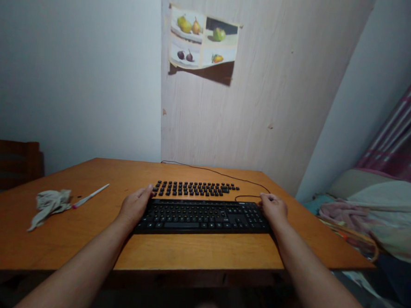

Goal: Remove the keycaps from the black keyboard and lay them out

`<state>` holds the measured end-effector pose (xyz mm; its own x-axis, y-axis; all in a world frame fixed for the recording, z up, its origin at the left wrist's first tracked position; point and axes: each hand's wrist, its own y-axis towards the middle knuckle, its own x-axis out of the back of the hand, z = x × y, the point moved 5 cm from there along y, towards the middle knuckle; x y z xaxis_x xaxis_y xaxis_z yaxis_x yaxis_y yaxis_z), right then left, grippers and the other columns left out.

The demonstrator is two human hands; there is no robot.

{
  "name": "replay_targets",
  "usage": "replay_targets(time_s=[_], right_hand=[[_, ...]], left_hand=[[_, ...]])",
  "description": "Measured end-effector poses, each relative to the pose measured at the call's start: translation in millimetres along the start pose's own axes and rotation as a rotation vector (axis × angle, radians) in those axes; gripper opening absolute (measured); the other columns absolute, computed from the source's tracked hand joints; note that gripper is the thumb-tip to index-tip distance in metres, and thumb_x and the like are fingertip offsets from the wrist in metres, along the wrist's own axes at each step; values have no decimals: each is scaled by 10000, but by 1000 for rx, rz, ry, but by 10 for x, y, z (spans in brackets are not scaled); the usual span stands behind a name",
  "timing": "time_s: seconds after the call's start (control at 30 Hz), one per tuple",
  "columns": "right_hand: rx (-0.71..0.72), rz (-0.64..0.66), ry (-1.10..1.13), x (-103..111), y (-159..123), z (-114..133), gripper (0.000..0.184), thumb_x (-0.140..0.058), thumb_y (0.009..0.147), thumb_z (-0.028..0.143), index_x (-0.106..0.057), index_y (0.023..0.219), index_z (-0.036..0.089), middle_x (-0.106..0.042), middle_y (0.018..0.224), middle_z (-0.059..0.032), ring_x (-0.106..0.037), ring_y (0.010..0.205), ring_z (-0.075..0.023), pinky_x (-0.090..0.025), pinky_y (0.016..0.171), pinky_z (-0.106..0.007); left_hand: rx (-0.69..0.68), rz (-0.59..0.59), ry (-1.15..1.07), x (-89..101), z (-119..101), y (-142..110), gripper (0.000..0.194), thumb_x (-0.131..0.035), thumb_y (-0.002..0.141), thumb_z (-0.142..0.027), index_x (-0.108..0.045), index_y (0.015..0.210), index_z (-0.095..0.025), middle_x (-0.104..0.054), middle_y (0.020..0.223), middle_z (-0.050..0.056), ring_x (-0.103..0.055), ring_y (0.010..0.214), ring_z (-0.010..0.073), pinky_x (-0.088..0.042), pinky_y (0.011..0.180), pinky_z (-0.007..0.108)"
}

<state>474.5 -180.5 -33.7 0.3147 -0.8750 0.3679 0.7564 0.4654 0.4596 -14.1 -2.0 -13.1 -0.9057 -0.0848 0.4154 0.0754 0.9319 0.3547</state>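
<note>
A black computer keyboard (187,226) lies across the front of the wooden table, many of its key positions without caps. My left hand (135,205) is closed around its left end, thumb along the far corner. At the keyboard's far right corner, my right hand (273,207) has its fingers curled against the edge; the fingertips are partly hidden. Just behind the keyboard, loose black keycaps (189,188) lie in rows on the tabletop. The keyboard's thin black cable (221,172) runs over the table behind the keycaps and loops near my right hand.
On the table's left are a crumpled grey cloth (52,201) and a white stick-like tool (92,195) with a pink end. The wooden table (199,256) meets a wall bearing a fruit picture (203,40). A chair (12,158) stands left; bedding (358,214) lies right.
</note>
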Motion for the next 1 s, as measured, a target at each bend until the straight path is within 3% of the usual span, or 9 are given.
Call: replay_targets(time_s=[0.43,0.73,1.0], right_hand=[[-18,2,-30,-2,30,-29,385,-559,754,541,-708,694,191,-709,582,-49,-638,525,-211,-430,484,-271],[-1,0,-10,-24,53,-68,372,-565,751,543,-704,696,202,-699,555,-37,-640,521,-213,-460,513,-282],[6,-5,0,-19,46,-66,376,-564,744,545,-702,692,199,-690,538,-37,-638,512,-211,-462,508,-281]], left_hand=[[-5,10,32,0,-9,8,711,-377,784,-759,-706,841,-132,-721,865,103,-647,887,276,-498,717,317],[-8,1,12,-13,59,43,696,-407,776,-752,-719,850,-134,-733,888,102,-651,873,268,-500,726,310],[-9,0,17,-4,-8,3,702,-396,778,-754,-711,842,-131,-728,866,98,-649,851,265,-500,715,311]])
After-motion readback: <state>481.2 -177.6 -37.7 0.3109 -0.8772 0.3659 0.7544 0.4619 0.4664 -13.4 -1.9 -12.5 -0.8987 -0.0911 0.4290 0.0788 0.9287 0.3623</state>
